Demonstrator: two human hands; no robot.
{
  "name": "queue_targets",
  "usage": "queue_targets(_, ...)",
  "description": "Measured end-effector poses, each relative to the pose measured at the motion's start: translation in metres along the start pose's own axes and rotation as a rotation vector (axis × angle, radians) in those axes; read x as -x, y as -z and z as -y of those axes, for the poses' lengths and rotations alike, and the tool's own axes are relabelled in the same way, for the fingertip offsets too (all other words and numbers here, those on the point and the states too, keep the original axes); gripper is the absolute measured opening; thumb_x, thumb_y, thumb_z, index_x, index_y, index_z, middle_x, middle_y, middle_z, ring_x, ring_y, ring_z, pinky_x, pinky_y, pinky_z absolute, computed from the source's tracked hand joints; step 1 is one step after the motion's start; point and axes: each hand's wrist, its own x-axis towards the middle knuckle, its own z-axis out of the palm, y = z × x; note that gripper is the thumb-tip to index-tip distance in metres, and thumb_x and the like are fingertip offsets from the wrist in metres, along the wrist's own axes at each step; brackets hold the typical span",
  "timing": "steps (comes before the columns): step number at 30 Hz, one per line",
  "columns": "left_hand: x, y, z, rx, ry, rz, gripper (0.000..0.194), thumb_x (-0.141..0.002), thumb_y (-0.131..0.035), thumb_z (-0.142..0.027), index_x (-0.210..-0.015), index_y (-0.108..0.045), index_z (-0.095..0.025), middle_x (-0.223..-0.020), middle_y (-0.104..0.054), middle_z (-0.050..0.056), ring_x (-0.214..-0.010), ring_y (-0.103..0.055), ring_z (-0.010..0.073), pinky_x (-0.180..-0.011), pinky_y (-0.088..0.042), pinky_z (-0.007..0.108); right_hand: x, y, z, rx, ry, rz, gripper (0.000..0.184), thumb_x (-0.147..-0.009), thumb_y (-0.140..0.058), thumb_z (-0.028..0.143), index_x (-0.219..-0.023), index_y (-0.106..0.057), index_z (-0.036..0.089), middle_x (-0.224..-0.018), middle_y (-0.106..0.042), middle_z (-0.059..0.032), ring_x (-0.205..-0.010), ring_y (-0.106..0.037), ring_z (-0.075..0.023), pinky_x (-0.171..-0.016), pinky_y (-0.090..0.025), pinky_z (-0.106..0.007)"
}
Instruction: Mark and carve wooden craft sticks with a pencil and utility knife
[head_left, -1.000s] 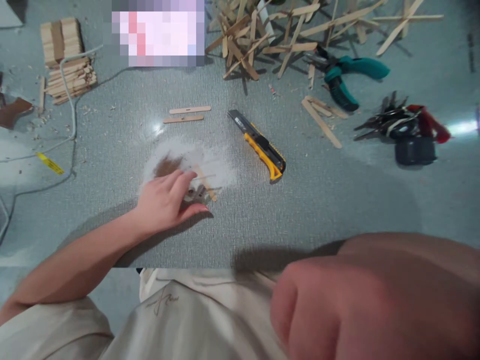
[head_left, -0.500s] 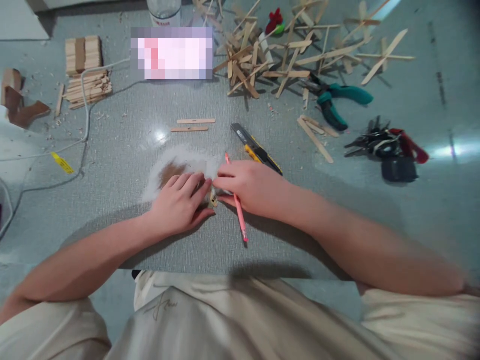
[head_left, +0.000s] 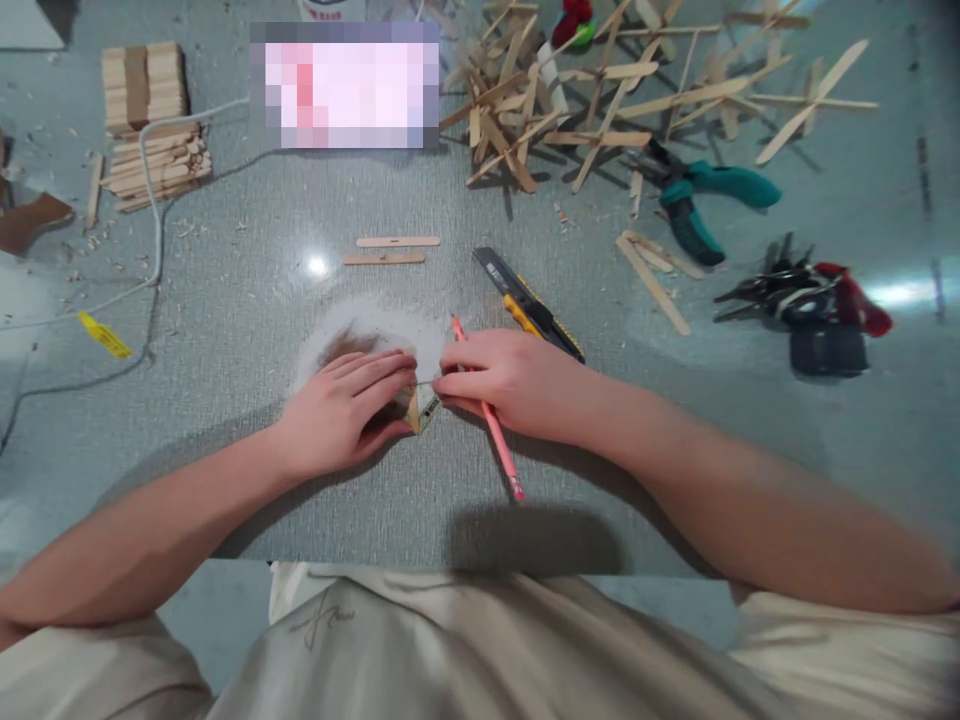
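My left hand (head_left: 345, 410) is closed around a small pale wooden piece (head_left: 413, 411), whose edge shows between thumb and fingers; the rest is hidden. Against that piece lies a small thin strip with dark print (head_left: 429, 409), its kind unclear, reaching toward my right fingertips. My right hand (head_left: 502, 382) is closed, with a pink pencil (head_left: 501, 450) lodged between its fingers, the eraser end pointing toward me. Under and beyond my left hand is a whitish dusty patch with a brown area (head_left: 349, 342). Just past my right hand lies a yellow and black utility knife (head_left: 529, 305).
Two craft sticks (head_left: 397, 242) lie ahead of my hands. Stick bundles (head_left: 154, 85) and a white cable (head_left: 155, 220) are at left. Crossed sticks (head_left: 600, 90) fill the back right, near teal-handled pliers (head_left: 694, 215) and a key bunch (head_left: 810, 295).
The view has shifted slightly. My hands have drawn a little apart, showing more of the wooden piece and printed strip between them. The pencil still sits in my right hand.
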Motion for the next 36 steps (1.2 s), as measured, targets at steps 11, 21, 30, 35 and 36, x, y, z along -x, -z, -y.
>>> queue_targets(11, 0.002, 0.003, -0.003, -0.035, -0.032, -0.089, 0.022, -0.099, -0.073, -0.030, -0.112, -0.071, -0.011, -0.115, -0.080, 0.010, -0.109, -0.078, 0.0271, -0.092, -0.068, 0.040, -0.001, -0.013, -0.002, -0.025, 0.052, -0.149, 0.031, -0.105, -0.061, 0.037, -0.082, -0.069, 0.017, -0.088, -0.070, -0.0064, -0.076, -0.054, -0.0185, -0.073, -0.041, -0.032)
queue_targets(21, 0.004, 0.001, -0.002, -0.002, -0.016, -0.081, 0.019, -0.101, -0.069, -0.022, -0.116, -0.070, -0.011, -0.114, -0.079, 0.011, -0.111, -0.077, 0.0267, -0.093, -0.068, 0.040, -0.001, -0.012, 0.001, -0.054, 0.026, -0.169, 0.028, -0.108, -0.056, 0.030, -0.092, -0.075, 0.017, -0.088, -0.071, -0.0066, -0.074, -0.052, -0.0182, -0.070, -0.040, -0.031)
queue_targets(30, 0.002, 0.002, -0.002, -0.010, -0.006, -0.075, 0.016, -0.103, -0.066, -0.021, -0.116, -0.070, -0.013, -0.113, -0.079, 0.008, -0.110, -0.077, 0.0247, -0.096, -0.068, 0.038, -0.001, -0.009, 0.001, -0.072, 0.003, -0.142, 0.025, -0.107, -0.055, 0.025, -0.093, -0.074, 0.016, -0.087, -0.070, -0.0064, -0.073, -0.052, -0.0169, -0.070, -0.039, -0.031)
queue_targets(35, 0.003, 0.002, -0.002, -0.008, -0.007, -0.078, 0.018, -0.102, -0.068, -0.024, -0.116, -0.070, -0.012, -0.114, -0.079, 0.010, -0.110, -0.077, 0.0252, -0.094, -0.068, 0.039, -0.001, -0.009, 0.001, -0.076, -0.005, -0.130, 0.024, -0.106, -0.057, 0.026, -0.093, -0.074, 0.017, -0.088, -0.070, -0.0065, -0.074, -0.054, -0.0172, -0.070, -0.039, -0.032)
queue_targets(36, 0.003, 0.002, -0.002, -0.008, -0.007, -0.081, 0.018, -0.102, -0.068, -0.024, -0.116, -0.070, -0.012, -0.114, -0.079, 0.010, -0.110, -0.077, 0.0254, -0.093, -0.068, 0.039, -0.001, -0.009, 0.001, -0.075, -0.003, -0.133, 0.023, -0.106, -0.057, 0.026, -0.093, -0.074, 0.017, -0.088, -0.070, -0.0066, -0.074, -0.055, -0.0172, -0.071, -0.039, -0.032)
